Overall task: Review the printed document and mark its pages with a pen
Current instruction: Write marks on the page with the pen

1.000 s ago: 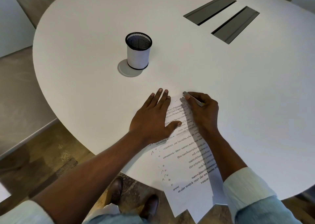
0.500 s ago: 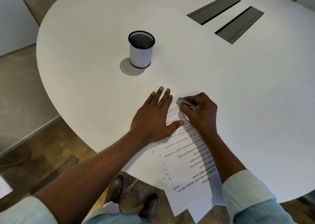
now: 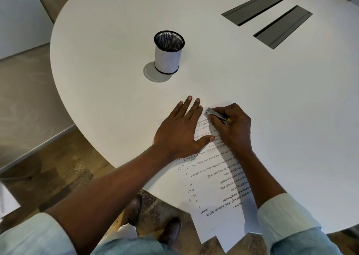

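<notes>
Printed document (image 3: 215, 179) lies on the white table (image 3: 272, 103), near end hanging over the edge toward the person; small ticks in its left margin; left hand (image 3: 180, 132) flat and spread, palm down on the far part of the sheet; right hand (image 3: 232, 126) curled around a pen (image 3: 216, 115), the visible end beside the left fingertips; tip hidden, contact with paper unclear; mesh pen cup (image 3: 168, 52) upright, well apart.

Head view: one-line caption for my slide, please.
Left hand flat on the printed document, right hand holding a pen at its far end; mesh cup beyond.
</notes>
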Tool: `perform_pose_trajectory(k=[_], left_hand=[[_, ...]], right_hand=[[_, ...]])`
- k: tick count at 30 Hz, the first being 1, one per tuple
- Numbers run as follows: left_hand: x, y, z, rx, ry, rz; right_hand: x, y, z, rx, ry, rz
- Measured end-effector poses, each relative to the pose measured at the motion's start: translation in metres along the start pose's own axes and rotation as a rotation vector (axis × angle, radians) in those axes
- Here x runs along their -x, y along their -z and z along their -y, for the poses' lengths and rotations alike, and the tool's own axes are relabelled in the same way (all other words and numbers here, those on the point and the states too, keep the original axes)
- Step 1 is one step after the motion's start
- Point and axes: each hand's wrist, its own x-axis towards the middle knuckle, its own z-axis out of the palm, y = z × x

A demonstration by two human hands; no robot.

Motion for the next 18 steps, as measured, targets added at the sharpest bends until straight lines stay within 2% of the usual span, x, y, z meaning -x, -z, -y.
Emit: perform_pose_trajectory(k=[5, 18], left_hand=[[0.0001, 0.0004, -0.0001, 0.005, 0.001, -0.002], [-0.0006, -0.0019, 0.0009, 0.007, 0.006, -0.003]], right_hand=[[0.0028, 0.0024, -0.0012, -0.096, -0.095, -0.083], [0.0006, -0.0003, -0.0014, -0.105, -0.101, -0.02]])
